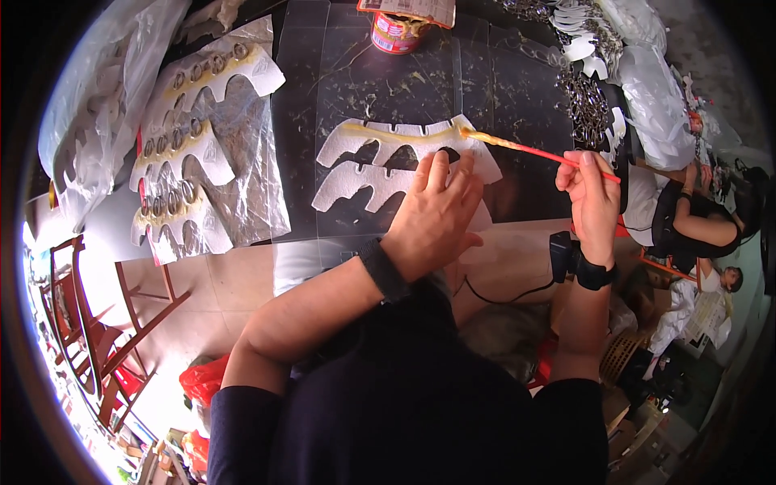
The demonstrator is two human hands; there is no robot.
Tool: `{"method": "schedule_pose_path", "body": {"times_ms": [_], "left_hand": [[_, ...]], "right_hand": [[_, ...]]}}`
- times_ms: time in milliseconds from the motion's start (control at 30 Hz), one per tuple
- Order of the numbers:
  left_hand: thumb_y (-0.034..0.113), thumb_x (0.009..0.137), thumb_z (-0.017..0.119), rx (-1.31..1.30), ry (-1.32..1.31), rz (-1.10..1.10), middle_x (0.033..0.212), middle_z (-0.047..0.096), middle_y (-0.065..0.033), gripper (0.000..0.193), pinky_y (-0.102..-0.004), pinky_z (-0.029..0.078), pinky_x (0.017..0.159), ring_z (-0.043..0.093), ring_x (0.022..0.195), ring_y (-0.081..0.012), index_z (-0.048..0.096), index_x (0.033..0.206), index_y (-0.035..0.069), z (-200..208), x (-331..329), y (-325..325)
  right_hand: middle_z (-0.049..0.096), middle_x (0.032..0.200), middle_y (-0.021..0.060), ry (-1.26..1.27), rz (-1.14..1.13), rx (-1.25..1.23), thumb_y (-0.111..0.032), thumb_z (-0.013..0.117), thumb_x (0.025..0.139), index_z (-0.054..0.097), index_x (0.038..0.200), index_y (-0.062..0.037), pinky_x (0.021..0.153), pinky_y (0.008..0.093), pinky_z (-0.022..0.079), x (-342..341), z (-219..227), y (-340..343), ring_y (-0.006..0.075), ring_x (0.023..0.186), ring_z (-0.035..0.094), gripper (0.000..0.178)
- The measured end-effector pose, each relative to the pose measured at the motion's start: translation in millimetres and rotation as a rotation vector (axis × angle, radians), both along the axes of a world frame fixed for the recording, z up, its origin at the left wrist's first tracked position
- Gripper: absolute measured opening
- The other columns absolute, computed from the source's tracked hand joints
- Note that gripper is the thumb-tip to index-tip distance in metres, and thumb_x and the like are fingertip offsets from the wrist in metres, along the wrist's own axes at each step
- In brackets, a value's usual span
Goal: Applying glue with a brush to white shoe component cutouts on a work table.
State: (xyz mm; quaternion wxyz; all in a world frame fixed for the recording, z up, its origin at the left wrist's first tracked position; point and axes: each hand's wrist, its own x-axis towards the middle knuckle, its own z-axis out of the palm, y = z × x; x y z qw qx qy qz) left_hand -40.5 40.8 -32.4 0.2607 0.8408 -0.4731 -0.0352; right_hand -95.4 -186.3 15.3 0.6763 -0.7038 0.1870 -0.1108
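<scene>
A: Where is the scalloped off-white strip being worked on?

B: The far strip [347, 137] lies flat on the table in front of the person, a yellow, glue-like coating along its upper edge. The tip of a red stick [537, 152], thick with the same stuff, touches that edge near the right end.

A: And the hands?

B: The right hand [594, 198] is closed around the stick's other end. The left hand [432, 206] grips nothing: it lies palm down, fingers a little apart, fingertips at the far strip's lower edge, partly covering the near strip [343, 182].

A: How far along does it look?

B: The far strip looks coated along most of its edge. The near one shows no yellow where I can see it, so that coat seems left. Neither shows rings, while the strips on the left [214, 166] carry both coating and metal rings [187, 191].

A: What about the surface and room?

B: The table [299, 121] is dark and smeared, with a red tub [392, 39] at the back and a heap of metal pieces [586, 101] to the right. Beyond are a wooden chair [77, 315] at left and a seated person [711, 218] at right.
</scene>
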Motion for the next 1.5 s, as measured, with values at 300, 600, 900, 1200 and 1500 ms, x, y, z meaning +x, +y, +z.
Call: {"method": "schedule_pose_path", "body": {"times_ms": [300, 600, 900, 1200, 1500], "left_hand": [[0.039, 0.063, 0.073, -0.015, 0.008, -0.009, 0.126, 0.037, -0.0179, 0.072, -0.0463, 0.029, 0.099, 0.036, 0.112, -0.0391, 0.044, 0.117, 0.001, -1.4, 0.6, -0.2], [0.037, 0.062, 0.073, -0.023, -0.001, -0.013, 0.127, 0.037, -0.0179, 0.071, -0.0462, 0.029, 0.100, 0.036, 0.113, -0.0391, 0.046, 0.117, 0.001, -1.9, 1.2, 1.6], [0.036, 0.061, 0.074, -0.038, -0.023, -0.009, 0.127, 0.037, -0.0178, 0.071, -0.0464, 0.028, 0.101, 0.035, 0.114, -0.0388, 0.045, 0.117, 0.001, -4.6, -0.9, 4.0], [0.036, 0.063, 0.073, -0.052, -0.049, -0.021, 0.129, 0.036, -0.0181, 0.070, -0.0456, 0.028, 0.101, 0.035, 0.114, -0.0392, 0.046, 0.117, 0.000, -6.1, -1.7, 3.9], [0.033, 0.063, 0.072, -0.094, -0.046, -0.011, 0.128, 0.038, -0.0190, 0.068, -0.0456, 0.027, 0.101, 0.036, 0.114, -0.0392, 0.047, 0.116, 0.000, -7.2, -2.8, 4.3]], "right_hand": [[0.060, 0.076, 0.0073, -0.017, 0.009, -0.170, -0.018, 0.046, 0.092, 0.059, 0.092, 0.0029, 0.062, 0.0231, 0.044, 7.0, 9.7, 11.7, 0.0110, 0.064, 0.054, 0.025], [0.059, 0.072, 0.0059, -0.006, 0.016, -0.281, -0.017, 0.046, 0.092, 0.059, 0.090, 0.0038, 0.061, 0.0226, 0.044, 11.8, 22.3, 22.4, 0.0098, 0.064, 0.054, 0.025], [0.060, 0.073, 0.0060, 0.024, 0.058, -0.357, -0.017, 0.046, 0.092, 0.060, 0.090, 0.0025, 0.060, 0.0216, 0.045, 8.1, 25.7, 24.9, 0.0087, 0.063, 0.055, 0.024], [0.060, 0.072, 0.0052, -0.033, 0.033, -0.399, -0.019, 0.047, 0.092, 0.060, 0.089, 0.0026, 0.059, 0.0216, 0.045, 6.5, 20.1, 36.8, 0.0088, 0.061, 0.054, 0.026], [0.060, 0.072, 0.0054, -0.144, -0.014, -0.264, -0.019, 0.045, 0.093, 0.060, 0.090, 0.0025, 0.060, 0.0223, 0.044, 5.2, 19.6, 44.1, 0.0092, 0.062, 0.054, 0.026]]}}
